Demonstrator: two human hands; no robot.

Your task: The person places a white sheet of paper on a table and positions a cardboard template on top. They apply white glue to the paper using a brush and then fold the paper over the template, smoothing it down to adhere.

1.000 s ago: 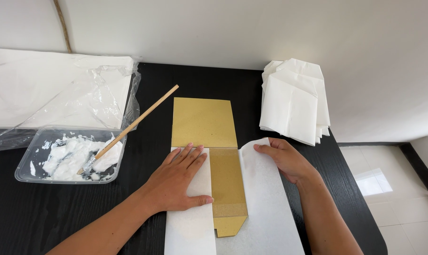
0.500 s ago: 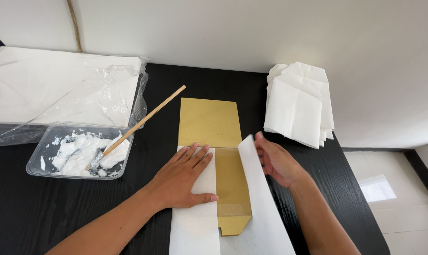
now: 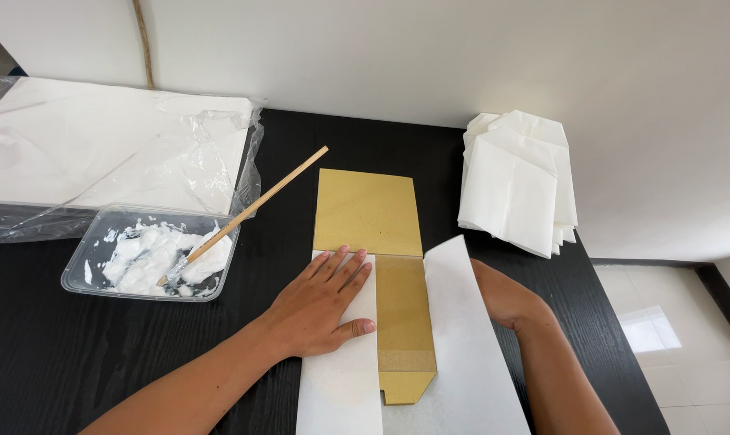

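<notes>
Hands point(image 3: 320, 310) fold white paper point(image 3: 461, 338) over gold card point(image 3: 369, 211); paste tray point(image 3: 87, 266) nearby.

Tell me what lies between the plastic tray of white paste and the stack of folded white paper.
In the head view, between the plastic tray and the folded paper stack lie bare black table, crossed by the brush handle, and the gold card.

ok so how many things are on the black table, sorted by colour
white: 3, folded white paper sheet under both hands, white paper stack, plastic-wrapped white sheets
gold: 1, flat gold card
clear: 1, clear plastic tray of white paste
wood: 1, wooden-handled brush
total: 6
</notes>
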